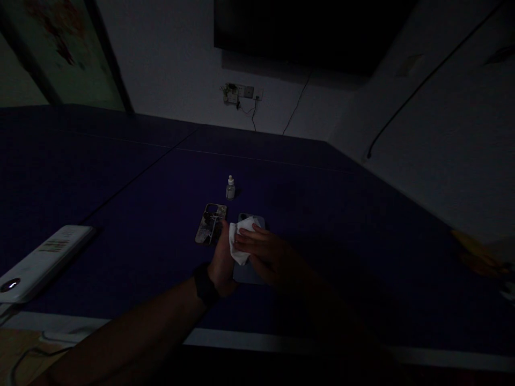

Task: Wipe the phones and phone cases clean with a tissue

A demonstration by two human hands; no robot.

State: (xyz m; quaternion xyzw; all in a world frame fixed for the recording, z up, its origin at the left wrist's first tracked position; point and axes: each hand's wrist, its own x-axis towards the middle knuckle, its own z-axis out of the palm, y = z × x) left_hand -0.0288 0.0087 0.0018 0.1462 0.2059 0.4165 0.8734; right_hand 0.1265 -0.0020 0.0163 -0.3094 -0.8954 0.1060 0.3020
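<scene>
A grey-blue smartphone lies on the dark blue table, its camera end pointing away from me. My left hand, with a dark watch on the wrist, grips the phone along its left edge. Pressed onto the phone's back is a white cloth, held under the fingers of my right hand. Left of the phone rests a patterned phone case with a camera cutout. A small dropper bottle with a white cap stands upright just beyond them.
A long white power bank with a cable sits at the table's left. Behind the table, wall sockets with cables show below a dark television. Something yellow lies by the right edge. The room is dim.
</scene>
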